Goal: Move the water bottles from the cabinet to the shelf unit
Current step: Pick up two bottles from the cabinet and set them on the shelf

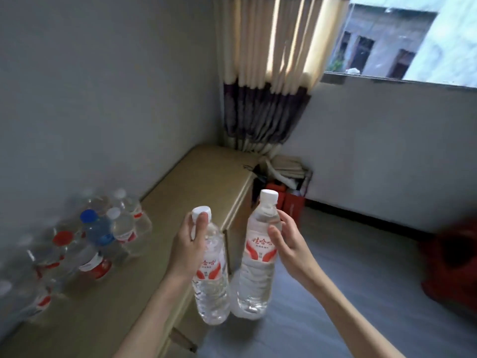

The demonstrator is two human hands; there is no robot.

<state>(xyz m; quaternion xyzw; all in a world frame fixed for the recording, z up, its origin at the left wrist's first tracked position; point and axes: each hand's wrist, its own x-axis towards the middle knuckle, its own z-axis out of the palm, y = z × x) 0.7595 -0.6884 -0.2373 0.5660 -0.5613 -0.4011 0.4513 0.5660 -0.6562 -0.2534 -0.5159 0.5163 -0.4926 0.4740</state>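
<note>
Two water bottles held clear of the cabinet top

Left bottle (pixel 210 277) and right bottle (pixel 258 257): clear, white-capped, red-and-white labels, roughly upright, side by side. More bottles (pixel 103 241) stand clustered on the beige cabinet (pixel 196 177).

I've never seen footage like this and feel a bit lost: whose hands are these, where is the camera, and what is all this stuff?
The single picture comes from a camera worn on a person's head, looking forward and down. No machine here, just two bare hands. The left hand grips one water bottle near its white cap; the right hand holds a second bottle by its upper body. Both are off the surface. To the left, more bottles, blurred, with white, red and blue caps, stand on a low beige cabinet. Behind are a curtain and a window.
</note>
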